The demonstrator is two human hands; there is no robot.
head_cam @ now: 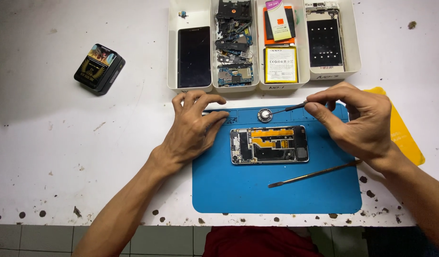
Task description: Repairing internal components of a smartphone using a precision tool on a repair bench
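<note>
Pinching a thin tool (290, 107) whose handle its fingers hide, the right hand (360, 121) works mid-frame; the left hand (193, 127) rests spread beside the opened phone (269, 144).

Right hand (360, 121) is pinching a thin screwdriver (290, 108), its tip touching a small round metal dish (265, 115). Left hand (193, 128) is resting flat on the blue mat (229, 190), fingertips beside an opened phone (269, 144). A flat pry tool (314, 173) is lying near the right wrist.
</note>
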